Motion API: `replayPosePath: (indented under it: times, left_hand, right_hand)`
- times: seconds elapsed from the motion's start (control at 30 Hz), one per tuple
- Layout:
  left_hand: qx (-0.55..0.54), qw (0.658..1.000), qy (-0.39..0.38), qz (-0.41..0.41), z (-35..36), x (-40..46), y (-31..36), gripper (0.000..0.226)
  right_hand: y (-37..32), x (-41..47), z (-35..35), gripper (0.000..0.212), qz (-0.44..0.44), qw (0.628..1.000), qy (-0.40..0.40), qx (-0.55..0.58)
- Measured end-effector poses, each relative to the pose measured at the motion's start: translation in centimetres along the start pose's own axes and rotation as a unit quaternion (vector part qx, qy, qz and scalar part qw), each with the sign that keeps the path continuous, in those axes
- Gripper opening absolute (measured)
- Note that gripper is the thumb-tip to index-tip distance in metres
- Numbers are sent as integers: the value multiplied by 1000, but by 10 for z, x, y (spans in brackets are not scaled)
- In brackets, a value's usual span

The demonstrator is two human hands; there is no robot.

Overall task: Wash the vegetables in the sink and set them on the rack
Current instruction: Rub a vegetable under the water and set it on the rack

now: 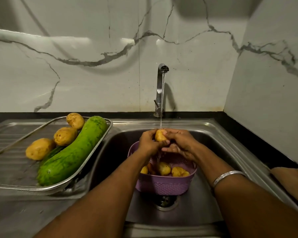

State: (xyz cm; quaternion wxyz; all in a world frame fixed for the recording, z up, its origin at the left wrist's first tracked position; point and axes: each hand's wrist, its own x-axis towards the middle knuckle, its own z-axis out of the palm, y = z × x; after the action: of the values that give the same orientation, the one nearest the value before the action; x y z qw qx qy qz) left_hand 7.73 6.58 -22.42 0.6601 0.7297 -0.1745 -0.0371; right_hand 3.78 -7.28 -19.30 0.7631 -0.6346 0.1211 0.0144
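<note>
Two hands over sink (218, 134), both under running tap (160, 86). Left hand (148, 143) grips potato (160, 135), fingers curled round it; right hand (181, 145) curls over same potato from other side. Directly below hands: purple basket (163, 184) in sink, more potatoes (164, 168) inside. Left of sink: metal rack (86, 165) on drainboard, carrying three potatoes (64, 136) and long green gourd (72, 155). Bangle (226, 176) on right wrist.
</note>
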Motion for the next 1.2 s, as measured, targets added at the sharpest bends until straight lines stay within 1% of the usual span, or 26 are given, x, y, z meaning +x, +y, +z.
replayPosePath:
  times: [0.07, 0.17, 0.27, 0.33, 0.4, 0.47, 0.53, 0.6, 0.73, 0.8, 0.87, 1.0, 1.07, 1.13, 1.2]
  left_hand:
    - [-12, 1000, -9, 1, 2, 0, -2, 37]
    - [-1, 1000, -26, -1, 7, 0, -5, 36]
    - [-6, 1000, -24, 2, 8, 2, -3, 35]
    - [-2, 1000, -13, 17, 6, 2, 1, 38]
    - [-1, 1000, 2, 29, 0, 3, 2, 40]
    - [-10, 1000, 3, 26, -3, 2, 3, 38]
    - [-8, 1000, -2, 18, -3, 1, 2, 39]
    - [-9, 1000, -8, 15, -1, 3, 0, 39]
    - [5, 1000, -14, 20, 3, 5, -1, 35]
    - [18, 999, -10, 25, 4, 4, -1, 36]
    - [25, 999, 2, 26, 3, 4, 0, 36]
    - [88, 994, 61, 18, -4, 6, -6, 36]
    - [112, 991, 72, 23, -6, 6, -7, 35]
    - [128, 989, 70, 35, -6, 5, -6, 38]
    - [160, 984, 64, 53, -4, 6, -6, 46]
  right_hand:
    - [1, -4, 3, 24, -19, 999, 34, -35]
    - [7, -2, 7, 25, -76, 984, 103, -126]
    - [9, 2, 10, 29, -101, 977, 132, -130]
    - [7, 5, 11, 28, -104, 981, 110, -118]
    - [2, 6, 11, 26, -78, 990, 64, -98]
    - [-3, 5, 8, 25, -51, 995, 12, -82]
    - [-4, 3, 4, 26, -36, 997, -10, -60]
    - [-3, 1, 1, 30, -35, 998, 1, -51]
    - [4, -3, 6, 27, -75, 989, 83, -98]
    - [6, -2, 10, 29, -95, 984, 108, -104]
    - [5, -1, 13, 30, -86, 986, 102, -103]
    - [3, 6, 17, 30, -39, 993, 36, -108]
    - [3, 6, 17, 29, -26, 995, 19, -92]
    - [3, 3, 17, 27, -27, 996, 22, -85]
    - [4, -1, 16, 23, -47, 993, 42, -101]
